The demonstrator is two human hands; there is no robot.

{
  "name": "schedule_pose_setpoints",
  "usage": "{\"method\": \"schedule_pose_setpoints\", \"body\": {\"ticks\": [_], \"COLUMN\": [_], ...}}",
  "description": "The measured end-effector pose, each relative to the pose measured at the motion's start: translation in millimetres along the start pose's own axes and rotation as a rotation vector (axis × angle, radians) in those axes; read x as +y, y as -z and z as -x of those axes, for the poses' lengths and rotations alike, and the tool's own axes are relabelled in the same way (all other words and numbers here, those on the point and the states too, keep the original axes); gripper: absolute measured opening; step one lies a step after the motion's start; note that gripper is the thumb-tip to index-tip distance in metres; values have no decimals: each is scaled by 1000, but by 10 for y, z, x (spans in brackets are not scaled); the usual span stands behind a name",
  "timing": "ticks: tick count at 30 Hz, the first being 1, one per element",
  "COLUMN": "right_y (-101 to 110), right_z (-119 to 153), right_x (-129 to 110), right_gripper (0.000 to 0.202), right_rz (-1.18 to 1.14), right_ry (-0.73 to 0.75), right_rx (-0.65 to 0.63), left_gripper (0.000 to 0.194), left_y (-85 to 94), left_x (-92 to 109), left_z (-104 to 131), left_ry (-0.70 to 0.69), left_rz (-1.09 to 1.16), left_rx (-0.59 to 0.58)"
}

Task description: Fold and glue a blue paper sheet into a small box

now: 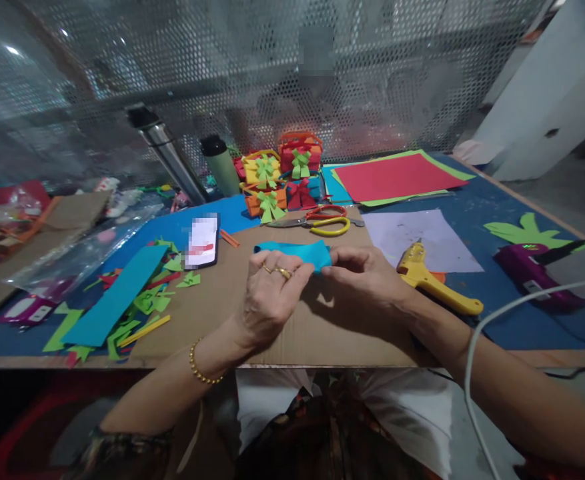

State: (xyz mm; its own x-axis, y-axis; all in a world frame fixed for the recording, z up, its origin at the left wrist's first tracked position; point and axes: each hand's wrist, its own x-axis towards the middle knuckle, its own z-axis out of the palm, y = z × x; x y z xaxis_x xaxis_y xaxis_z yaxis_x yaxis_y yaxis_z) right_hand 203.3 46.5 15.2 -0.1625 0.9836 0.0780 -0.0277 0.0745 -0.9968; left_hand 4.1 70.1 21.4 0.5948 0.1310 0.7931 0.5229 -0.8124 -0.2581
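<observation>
A folded piece of blue felt or foam sheet (297, 251) is held between both hands above the brown cardboard (212, 313). My left hand (271, 290), with rings on its fingers, is closed around its left and near side. At its right end, the thumb and fingers of my right hand (367, 270) pinch the edge. Just beyond the hands lie scissors (329, 225) with red and yellow handles. A yellow glue gun (429, 283) rests right of my right hand, on a pale purple sheet (435, 230).
Small colourful bow-trimmed boxes (285, 167) stand at the back, beside a green bottle (219, 163) and a steel flask (169, 153). Left are a phone (203, 240), a blue strip (117, 293) and green scraps (149, 300). A white cable (482, 327) crosses over my right forearm; red sheets (397, 177) lie behind.
</observation>
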Motion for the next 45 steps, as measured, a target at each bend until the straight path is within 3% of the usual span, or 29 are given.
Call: {"method": "schedule_pose_setpoints", "body": {"ticks": [9,17,26,45], "right_y": [-9,-23,3,-12], "right_z": [6,2,-7,50], "right_x": [-65,-42,-57,-38], "right_gripper": [37,36,53,39], "right_rz": [-71,-68,-48,-177], "right_ry": [-105,-56,-92,-122], "right_rx": [-25,5,-40,-65], "left_gripper": [11,6,15,15], "left_y": [-4,40,56,31], "left_x": [-12,23,29,6], "left_z": [12,-36,-40,-46], "left_ry": [12,-6,-41,1], "left_rz": [31,-29,-52,-20], "left_rx": [-4,-42,-41,-45]}}
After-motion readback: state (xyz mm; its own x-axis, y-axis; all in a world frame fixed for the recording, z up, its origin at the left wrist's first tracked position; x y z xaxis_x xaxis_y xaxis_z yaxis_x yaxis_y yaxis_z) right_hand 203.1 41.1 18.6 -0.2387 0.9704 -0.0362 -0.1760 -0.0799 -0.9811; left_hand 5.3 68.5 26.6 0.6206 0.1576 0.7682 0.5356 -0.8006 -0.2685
